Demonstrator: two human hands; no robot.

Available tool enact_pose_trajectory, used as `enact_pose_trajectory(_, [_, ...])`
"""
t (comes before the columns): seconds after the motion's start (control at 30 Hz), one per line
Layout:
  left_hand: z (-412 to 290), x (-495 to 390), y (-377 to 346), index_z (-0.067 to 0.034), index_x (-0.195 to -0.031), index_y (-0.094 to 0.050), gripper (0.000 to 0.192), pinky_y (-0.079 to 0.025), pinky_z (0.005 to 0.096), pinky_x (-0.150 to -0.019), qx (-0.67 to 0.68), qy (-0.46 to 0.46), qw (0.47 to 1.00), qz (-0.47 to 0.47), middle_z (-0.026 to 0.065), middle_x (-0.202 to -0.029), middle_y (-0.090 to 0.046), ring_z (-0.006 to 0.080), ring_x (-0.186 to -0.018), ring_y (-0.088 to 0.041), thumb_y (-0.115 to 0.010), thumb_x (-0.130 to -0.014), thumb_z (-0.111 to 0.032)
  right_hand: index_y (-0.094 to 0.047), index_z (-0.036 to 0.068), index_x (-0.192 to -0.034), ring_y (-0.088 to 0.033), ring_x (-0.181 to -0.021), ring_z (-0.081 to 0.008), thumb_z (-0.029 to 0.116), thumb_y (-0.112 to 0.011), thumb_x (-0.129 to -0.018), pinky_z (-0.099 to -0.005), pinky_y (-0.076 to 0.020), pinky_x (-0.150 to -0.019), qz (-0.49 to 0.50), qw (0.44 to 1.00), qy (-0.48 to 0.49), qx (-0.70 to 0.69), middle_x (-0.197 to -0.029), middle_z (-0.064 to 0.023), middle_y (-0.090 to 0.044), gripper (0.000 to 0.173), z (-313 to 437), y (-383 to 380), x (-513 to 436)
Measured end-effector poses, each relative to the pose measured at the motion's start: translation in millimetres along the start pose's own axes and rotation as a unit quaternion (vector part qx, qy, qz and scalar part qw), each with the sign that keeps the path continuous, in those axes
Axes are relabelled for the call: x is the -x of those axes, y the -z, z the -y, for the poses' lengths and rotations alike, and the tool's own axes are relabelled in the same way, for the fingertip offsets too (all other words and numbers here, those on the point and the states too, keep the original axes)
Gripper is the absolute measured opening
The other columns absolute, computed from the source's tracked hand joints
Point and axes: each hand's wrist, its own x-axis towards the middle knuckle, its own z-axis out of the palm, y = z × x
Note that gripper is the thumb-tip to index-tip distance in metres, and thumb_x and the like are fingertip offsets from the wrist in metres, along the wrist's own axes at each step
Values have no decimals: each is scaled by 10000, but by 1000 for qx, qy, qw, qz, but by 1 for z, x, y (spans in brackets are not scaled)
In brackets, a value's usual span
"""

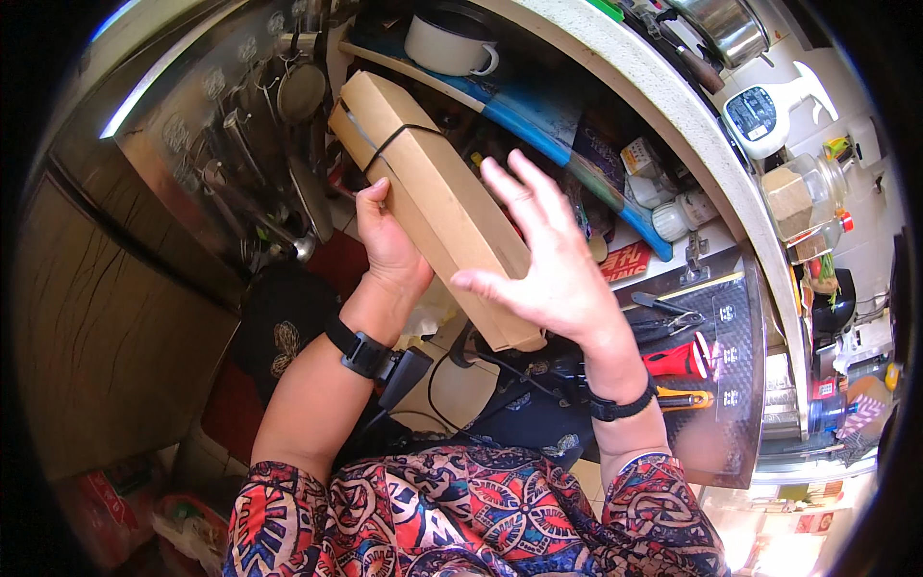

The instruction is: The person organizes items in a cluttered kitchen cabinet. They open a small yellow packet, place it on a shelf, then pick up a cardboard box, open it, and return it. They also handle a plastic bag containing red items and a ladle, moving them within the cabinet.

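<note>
A long brown cardboard box (451, 191) slants across the space before me, its far end tilted up and to the left. Near that end a thin black band (404, 134) wraps around it, and a narrow gap shows along the end flap. My left hand (395, 245) grips the box from its left side, thumb on the near face, other fingers hidden beneath. Over the lower right part of the box, my right hand (555, 263) is spread with its fingers apart. Whether its palm touches the cardboard I cannot tell.
Ahead is an open cabinet with a white enamel pot (451, 43) on a blue-edged shelf (533, 133). The open door (710, 440) at right carries a red-handled tool (678, 358) and a yellow cutter (685, 399). Utensils, including a strainer (301, 94), hang at left. A spray bottle (764, 119) stands on the counter.
</note>
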Motion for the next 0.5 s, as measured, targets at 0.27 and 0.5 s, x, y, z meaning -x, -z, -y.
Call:
enact_pose_trajectory(0.27, [5,11,-8,-61,-1373,-494,644,-456,423,-1051,-12,61,998,25,154,-1307,-596,292,-1209,-576,-348,-977,-547,-206,353,-1588,-331,-1374,-519,295,-843,-654,-561,-358,-1130,66,988,-10,-140,-1645,-195,-114,1132,-20,-46,9])
enact_pose_trajectory(0.5, [5,12,-9,-71,-1344,-518,649,-478,419,-1025,-22,90,994,54,138,-1276,-614,272,-1181,-598,-320,-980,-571,-228,311,-1591,-381,-1306,-461,309,-835,-691,-521,-322,-1140,56,993,-7,-106,-1649,-181,-116,1086,-19,-46,18])
